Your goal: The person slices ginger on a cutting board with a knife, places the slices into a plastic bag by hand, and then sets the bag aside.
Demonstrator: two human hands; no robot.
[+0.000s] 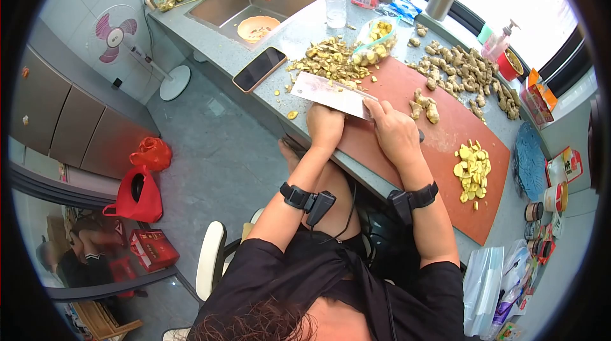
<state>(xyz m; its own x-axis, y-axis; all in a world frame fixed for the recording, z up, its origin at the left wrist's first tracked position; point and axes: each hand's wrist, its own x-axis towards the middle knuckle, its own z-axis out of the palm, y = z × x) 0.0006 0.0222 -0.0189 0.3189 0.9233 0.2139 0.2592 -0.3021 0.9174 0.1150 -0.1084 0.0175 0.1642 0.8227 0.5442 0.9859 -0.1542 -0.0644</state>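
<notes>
L hand (324, 127), fingers lost from view under the blade; whether it is open or closed, or holding anything, can't be told. R hand (393, 129) is closed around the cleaver (334, 95) — most of the handle hidden in the palm, only its dark end showing, w/ thumb & index finger up by the blade. The blade lies flat-side up over the near L part of the red-brown board (445, 140), hiding whatever is beneath.

Just beyond the blade, a heap of ginger scraps (328, 57), next to a clear bag (382, 38) w/ cut pcs. inside. Whole ginger pcs. (424, 106) sit on the board past the R hand; a pile of yellow slices (472, 169) is at its R end. More ginger roots (458, 64) are spread behind, on the bench (299, 35). Phone (259, 69) at front edge, L; farther off, a sink (219, 7) w/ an orange bowl (258, 28) — contents too small to ID.
</notes>
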